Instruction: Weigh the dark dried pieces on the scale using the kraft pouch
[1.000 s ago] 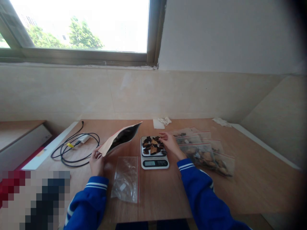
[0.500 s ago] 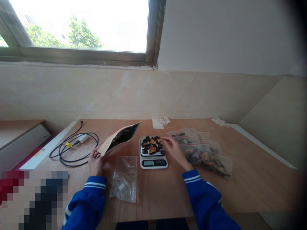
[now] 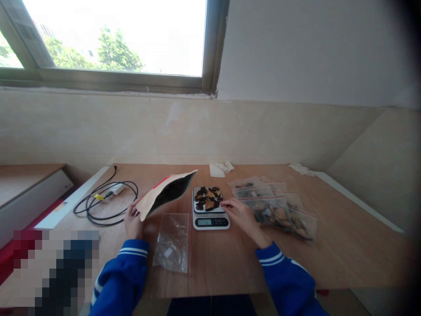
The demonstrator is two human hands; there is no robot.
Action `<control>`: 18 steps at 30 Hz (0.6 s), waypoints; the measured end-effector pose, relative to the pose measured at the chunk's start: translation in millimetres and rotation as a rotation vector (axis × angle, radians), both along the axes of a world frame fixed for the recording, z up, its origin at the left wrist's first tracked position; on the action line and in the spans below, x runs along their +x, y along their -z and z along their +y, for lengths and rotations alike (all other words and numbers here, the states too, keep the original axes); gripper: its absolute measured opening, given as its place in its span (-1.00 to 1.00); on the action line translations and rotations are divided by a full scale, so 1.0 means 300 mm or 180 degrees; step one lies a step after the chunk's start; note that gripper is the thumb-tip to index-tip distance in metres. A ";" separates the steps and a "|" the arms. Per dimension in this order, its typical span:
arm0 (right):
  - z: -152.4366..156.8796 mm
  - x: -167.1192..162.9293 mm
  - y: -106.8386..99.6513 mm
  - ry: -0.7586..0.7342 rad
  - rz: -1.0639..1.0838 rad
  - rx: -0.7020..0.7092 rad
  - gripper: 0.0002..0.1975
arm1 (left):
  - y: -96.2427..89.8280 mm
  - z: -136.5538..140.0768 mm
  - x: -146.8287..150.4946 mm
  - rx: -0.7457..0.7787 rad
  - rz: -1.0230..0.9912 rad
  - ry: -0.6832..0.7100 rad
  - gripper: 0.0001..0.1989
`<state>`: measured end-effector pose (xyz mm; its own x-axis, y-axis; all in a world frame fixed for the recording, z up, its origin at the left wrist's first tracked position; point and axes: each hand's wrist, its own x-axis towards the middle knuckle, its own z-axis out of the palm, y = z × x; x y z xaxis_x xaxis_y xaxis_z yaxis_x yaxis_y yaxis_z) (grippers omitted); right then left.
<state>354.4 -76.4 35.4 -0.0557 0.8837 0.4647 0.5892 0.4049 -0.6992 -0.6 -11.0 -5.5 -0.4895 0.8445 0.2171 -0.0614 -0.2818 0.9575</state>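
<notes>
My left hand [image 3: 133, 221] is closed on the lower left edge of a brown paper pouch [image 3: 153, 198]. The pouch tilts over the table, its dark-lined mouth gaping to the right. A white digital kitchen scale [image 3: 195, 215] carries dark and tan dried slices [image 3: 208, 197] on its platform. At the platform's right edge, my right hand [image 3: 241, 216] pinches a small dark piece that is mostly hidden by the fingertips. A clear zip bag [image 3: 173, 243] with a small white packet inside lies between my left forearm and the scale.
Several zip bags of dried pieces [image 3: 278, 213] overlap right of the scale. A coiled black cable [image 3: 88, 215] with a white adapter [image 3: 115, 188] lies at the left. Crumpled tissue [image 3: 225, 167] sits at the back edge; another white scrap [image 3: 301, 169] is farther right.
My right hand has moved from beside the scale onto the platform's right edge, its fingertips now at the dark piece there. My left hand still holds the pouch.
</notes>
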 end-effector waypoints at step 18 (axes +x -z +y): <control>-0.071 -0.265 -0.486 -0.1350 -0.0592 0.1191 -0.78 | -0.026 -0.010 0.003 0.0115 0.0104 0.0527 -0.50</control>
